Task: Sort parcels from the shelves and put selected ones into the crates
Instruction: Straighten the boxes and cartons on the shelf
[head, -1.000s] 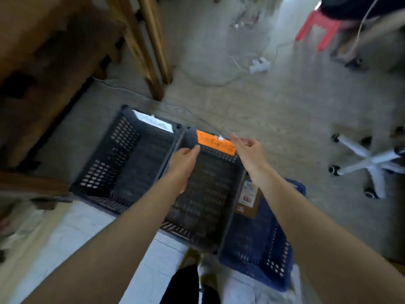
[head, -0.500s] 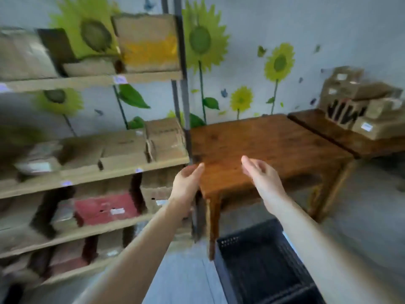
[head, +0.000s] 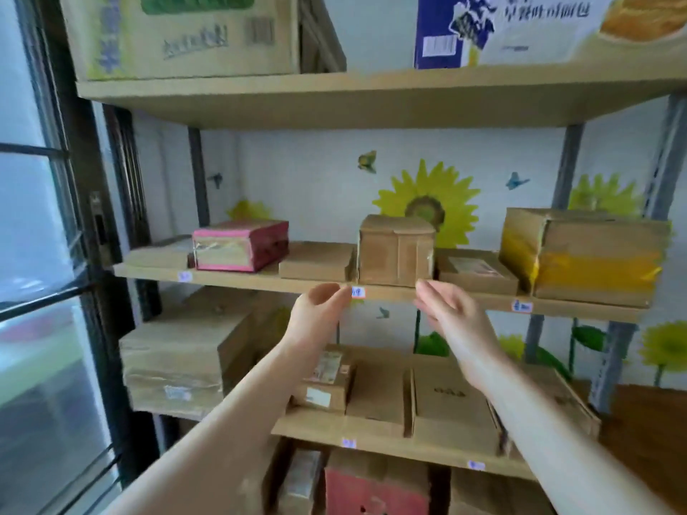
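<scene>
Your left hand (head: 319,310) and right hand (head: 451,319) hang empty, fingers loose and apart, just before the middle shelf (head: 390,291). Straight ahead stands the small brown parcel (head: 396,250), squeezed between a flat box (head: 316,260) and a labelled box (head: 476,271). A pink parcel (head: 241,245) sits further left, a yellow-taped carton (head: 591,254) right.

My view is bright and evenly lit, with pale daylight pouring through the window (head: 41,291) on the left, washed out almost to white. Shadows under the shelf (head: 371,98) boards are soft. Everything looks slightly smeared; my hands (head: 319,310) blur at the fingertips. Wide-angle distortion bends the uprights at both edges.
</scene>
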